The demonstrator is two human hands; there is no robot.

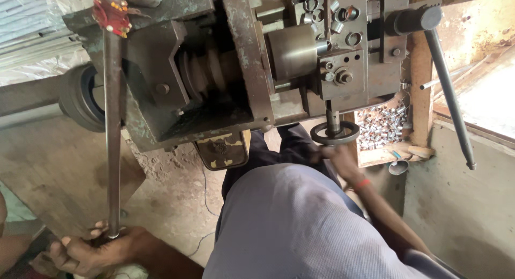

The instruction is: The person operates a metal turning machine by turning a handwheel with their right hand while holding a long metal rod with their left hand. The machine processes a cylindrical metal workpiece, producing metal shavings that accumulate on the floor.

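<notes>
Head view, looking down over a worn metal lathe. Left hand is closed around the lower end of a long steel lever; right hand grips a small black handwheel — a cutting pass seems under way. Feeding on would need slow, steady turning. Small metal rings fill a wooden tray beside it.

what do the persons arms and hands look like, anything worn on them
Both hands are bare, with no gloves. The right hand has a thin red band around the wrist, and the forearm behind it is uncovered. The left hand shows no ring, band or watch that can be made out, and its forearm is uncovered too. No sleeve reaches either forearm; a light grey-blue garment covers the body between them.
</notes>
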